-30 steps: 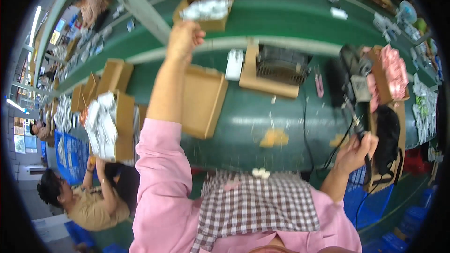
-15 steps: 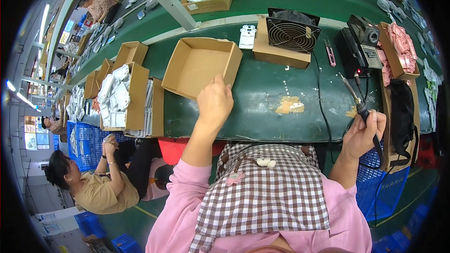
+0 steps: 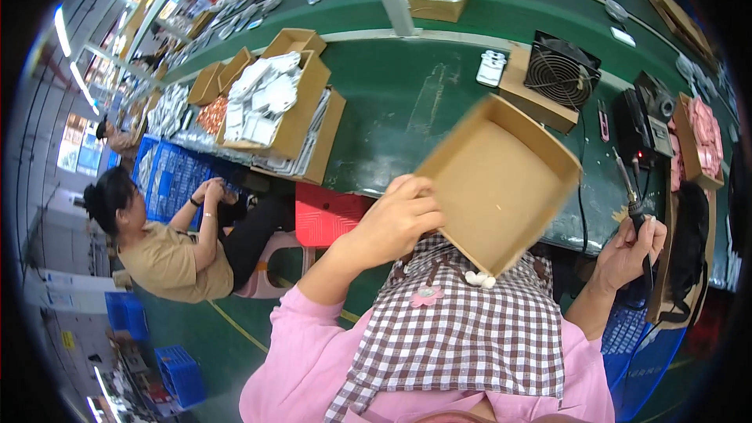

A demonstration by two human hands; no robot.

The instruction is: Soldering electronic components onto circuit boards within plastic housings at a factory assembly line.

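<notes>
My left hand grips the left wall of a shallow, open cardboard box. The box is tilted, slightly blurred, and reaches over the bench's front edge toward my checked apron. Only a tiny pale speck shows on its bottom. At the right, my right hand is closed around the dark handle of a soldering iron. Its metal tip points up and away from me, near a black soldering station with a small red light.
A black fan stands on a cardboard box behind, beside a white plastic part. Pink tweezers lie near the station. Boxes of white parts stand left, pink parts right. A co-worker sits at left beside a red stool.
My left hand has taken hold of the cardboard box and drawn it off the bench toward me and rightward, tilting it. The view has turned left. My right hand still holds the iron.
</notes>
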